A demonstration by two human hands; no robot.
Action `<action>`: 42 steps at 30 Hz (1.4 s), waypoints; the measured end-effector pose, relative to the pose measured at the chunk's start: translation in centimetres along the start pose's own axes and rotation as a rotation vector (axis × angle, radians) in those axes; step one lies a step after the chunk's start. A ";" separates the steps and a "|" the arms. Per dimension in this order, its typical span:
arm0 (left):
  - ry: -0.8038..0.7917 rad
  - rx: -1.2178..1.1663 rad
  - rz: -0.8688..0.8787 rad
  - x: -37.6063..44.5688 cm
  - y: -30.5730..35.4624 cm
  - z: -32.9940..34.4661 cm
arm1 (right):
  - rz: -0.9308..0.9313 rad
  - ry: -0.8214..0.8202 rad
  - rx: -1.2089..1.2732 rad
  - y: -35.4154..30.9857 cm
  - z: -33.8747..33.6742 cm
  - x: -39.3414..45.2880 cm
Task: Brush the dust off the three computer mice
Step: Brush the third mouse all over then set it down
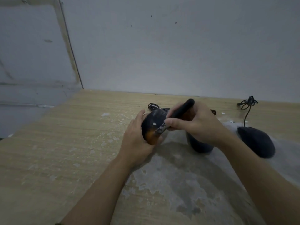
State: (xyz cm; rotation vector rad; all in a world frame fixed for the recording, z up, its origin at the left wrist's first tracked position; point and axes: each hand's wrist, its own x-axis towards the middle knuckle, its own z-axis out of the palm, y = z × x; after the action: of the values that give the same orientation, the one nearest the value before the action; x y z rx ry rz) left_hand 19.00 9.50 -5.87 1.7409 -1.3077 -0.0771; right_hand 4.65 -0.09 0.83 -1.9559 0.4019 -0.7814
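So the left hand [138,137] is wrapped around a dusty black computer mouse with an orange patch at its near end [153,127], holding it up off the worn light-wood table [56,143], and the right hand [198,125] is closed in a pinch around a black-handled brush [181,110], working the bristle end against the mouse's right side. Biggest risk as I see it: whatever gets flicked off drops right onto the second dark mouse [201,145] sitting directly under the right hand, so that one ends up dirtier. The third black mouse [256,141] is further right, its cable running back to a bundled coil [248,102] near the wall. The held mouse's own tangled cord [155,107] trails behind it and could snag or drag if the hand twists it. Pushing hard near the buttons could also just pack grit into the seams. Hard to see: the bristles are mostly buried behind the right thumb, the second mouse is half hidden by the wrist, and it's all dim and a bit blurry, so I can't tell how much dust is left.
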 end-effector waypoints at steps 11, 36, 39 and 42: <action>0.009 0.008 0.018 -0.1 0.1 -0.1 | -0.067 0.288 -0.076 0.6 1.1 0.5; -0.001 -0.006 0.105 -0.3 0.2 0.1 | 0.070 0.218 0.262 0.7 -0.2 0.5; 0.008 -0.071 0.076 -0.4 0.5 0.1 | 0.035 0.509 0.031 1.1 -1.1 1.0; 0.018 -0.127 0.017 -0.4 0.4 0.0 | 0.096 0.345 0.215 0.8 -2.2 0.5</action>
State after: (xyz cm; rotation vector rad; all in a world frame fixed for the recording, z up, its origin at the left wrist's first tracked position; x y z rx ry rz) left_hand 18.51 9.80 -5.79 1.6196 -1.2774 -0.1315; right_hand 3.55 -2.18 1.07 -1.5924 0.5873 -1.0580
